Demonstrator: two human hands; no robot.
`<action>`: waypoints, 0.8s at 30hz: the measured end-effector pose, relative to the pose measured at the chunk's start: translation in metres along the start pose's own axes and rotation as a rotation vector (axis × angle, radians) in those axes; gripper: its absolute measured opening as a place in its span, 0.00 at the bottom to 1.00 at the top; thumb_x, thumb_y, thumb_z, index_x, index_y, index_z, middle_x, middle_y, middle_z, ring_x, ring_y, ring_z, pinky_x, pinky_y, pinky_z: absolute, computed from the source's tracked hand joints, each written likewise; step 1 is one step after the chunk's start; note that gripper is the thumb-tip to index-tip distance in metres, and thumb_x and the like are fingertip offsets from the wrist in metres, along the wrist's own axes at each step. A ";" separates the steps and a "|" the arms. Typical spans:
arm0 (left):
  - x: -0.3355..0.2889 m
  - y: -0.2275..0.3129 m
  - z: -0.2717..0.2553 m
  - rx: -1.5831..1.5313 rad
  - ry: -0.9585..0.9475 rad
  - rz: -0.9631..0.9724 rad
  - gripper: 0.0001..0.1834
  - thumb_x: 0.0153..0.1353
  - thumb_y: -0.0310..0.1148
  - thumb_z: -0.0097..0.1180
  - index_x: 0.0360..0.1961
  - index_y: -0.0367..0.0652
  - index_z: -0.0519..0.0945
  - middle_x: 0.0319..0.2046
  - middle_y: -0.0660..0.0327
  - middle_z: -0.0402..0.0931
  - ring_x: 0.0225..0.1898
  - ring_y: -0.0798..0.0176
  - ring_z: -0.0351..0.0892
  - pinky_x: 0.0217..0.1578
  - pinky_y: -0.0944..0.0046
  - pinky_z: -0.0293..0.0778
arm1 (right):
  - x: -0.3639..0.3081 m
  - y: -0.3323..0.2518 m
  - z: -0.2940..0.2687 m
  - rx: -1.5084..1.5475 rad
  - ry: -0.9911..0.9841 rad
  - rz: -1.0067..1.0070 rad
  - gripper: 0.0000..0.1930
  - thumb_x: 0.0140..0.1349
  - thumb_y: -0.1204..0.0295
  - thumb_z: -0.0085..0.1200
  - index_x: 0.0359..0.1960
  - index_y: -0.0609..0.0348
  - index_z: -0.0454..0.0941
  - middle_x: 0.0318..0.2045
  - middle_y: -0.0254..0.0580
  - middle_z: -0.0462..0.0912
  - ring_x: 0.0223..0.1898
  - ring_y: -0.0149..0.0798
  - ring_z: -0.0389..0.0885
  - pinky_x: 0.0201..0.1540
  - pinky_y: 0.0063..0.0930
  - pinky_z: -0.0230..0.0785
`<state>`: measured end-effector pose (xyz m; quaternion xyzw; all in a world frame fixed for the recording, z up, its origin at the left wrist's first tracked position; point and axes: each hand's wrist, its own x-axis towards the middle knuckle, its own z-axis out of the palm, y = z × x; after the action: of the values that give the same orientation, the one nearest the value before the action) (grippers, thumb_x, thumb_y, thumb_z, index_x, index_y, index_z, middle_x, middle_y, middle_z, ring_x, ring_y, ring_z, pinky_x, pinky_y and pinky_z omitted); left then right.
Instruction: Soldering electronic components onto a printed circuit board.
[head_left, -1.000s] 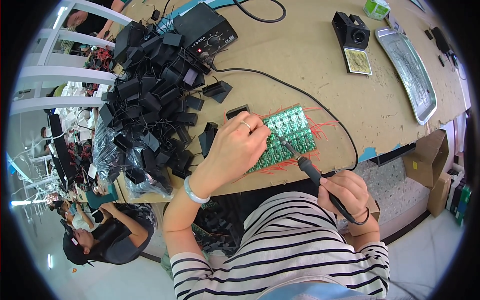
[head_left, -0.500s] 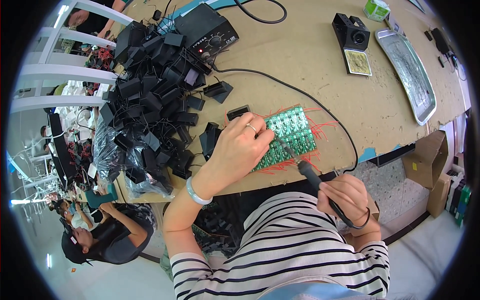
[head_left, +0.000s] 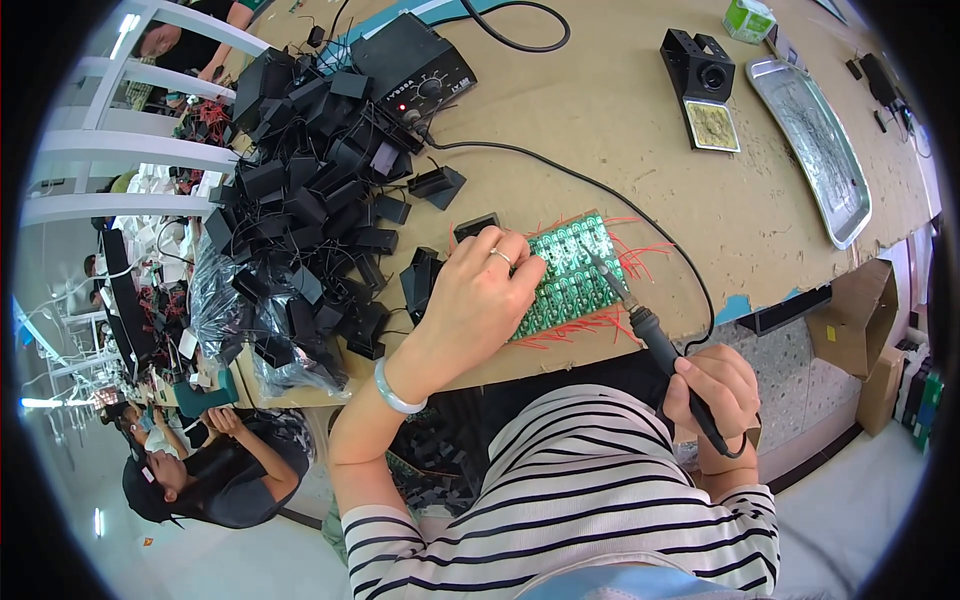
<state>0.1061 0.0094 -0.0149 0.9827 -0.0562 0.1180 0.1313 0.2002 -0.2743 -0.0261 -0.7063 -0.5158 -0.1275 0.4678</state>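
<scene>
A green circuit board panel (head_left: pixel 570 290), with rows of small repeated circuits and thin red wires (head_left: pixel 640 240) sticking out around its edges, lies on the table before me. My left hand (head_left: pixel 485 295) rests over the board's left part, fingers bent and pressed together; whatever they pinch is hidden. In my right hand (head_left: pixel 715 395) is a soldering iron (head_left: pixel 657 340), held by its dark handle like a pen. Its metal tip points up and left, over the upper right part of the board. A black plastic case (head_left: pixel 475 226) sits just behind my left fingers.
Black plastic cases (head_left: pixel 300 190) are heaped at the left, partly on clear plastic wrap. A black soldering station (head_left: pixel 415 65) with a lit red light stands behind them. Farther right are an iron stand with sponge (head_left: pixel 712 125) and a metal tray (head_left: pixel 815 150). A co-worker (head_left: pixel 215 470) sits at left.
My right hand has moved a little to the right, and the iron's tip has shifted up and right across the board. My left hand and the board have barely moved.
</scene>
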 end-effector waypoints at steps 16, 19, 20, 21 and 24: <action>-0.002 -0.091 0.014 -0.288 0.334 -0.485 0.25 0.65 0.35 0.66 0.59 0.33 0.77 0.55 0.46 0.79 0.57 0.46 0.77 0.60 0.53 0.70 | -0.001 0.000 -0.002 -0.005 0.059 0.022 0.13 0.49 0.82 0.65 0.39 0.61 0.82 0.25 0.37 0.82 0.21 0.39 0.81 0.24 0.29 0.75; 0.004 -0.092 0.014 -0.328 0.313 -0.350 0.16 0.70 0.33 0.60 0.53 0.33 0.82 0.48 0.49 0.84 0.56 0.48 0.79 0.61 0.55 0.70 | 0.000 -0.001 -0.002 -0.021 0.062 0.027 0.13 0.49 0.82 0.65 0.39 0.61 0.82 0.25 0.37 0.82 0.21 0.39 0.80 0.24 0.29 0.74; 0.004 -0.088 0.011 -0.418 0.339 -0.373 0.15 0.72 0.32 0.56 0.54 0.34 0.82 0.45 0.53 0.83 0.52 0.54 0.79 0.58 0.59 0.71 | 0.000 -0.001 -0.003 -0.011 0.053 0.023 0.13 0.49 0.82 0.65 0.39 0.61 0.82 0.25 0.37 0.82 0.21 0.38 0.80 0.24 0.28 0.74; 0.006 -0.082 0.007 -0.509 0.365 -0.393 0.15 0.74 0.31 0.53 0.55 0.34 0.82 0.41 0.56 0.83 0.49 0.60 0.79 0.55 0.62 0.71 | 0.000 0.000 -0.003 -0.004 0.044 0.020 0.13 0.49 0.82 0.65 0.38 0.61 0.82 0.25 0.37 0.82 0.21 0.38 0.80 0.24 0.28 0.74; 0.012 -0.066 -0.004 -0.701 0.401 -0.431 0.15 0.78 0.29 0.47 0.57 0.34 0.81 0.34 0.64 0.81 0.41 0.72 0.79 0.49 0.69 0.73 | 0.000 0.002 -0.001 -0.018 0.041 0.044 0.12 0.49 0.82 0.65 0.38 0.62 0.83 0.24 0.38 0.82 0.20 0.38 0.80 0.24 0.28 0.73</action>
<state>0.1258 0.0729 -0.0245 0.8259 0.1394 0.2497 0.4859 0.2026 -0.2755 -0.0267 -0.7188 -0.4892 -0.1365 0.4747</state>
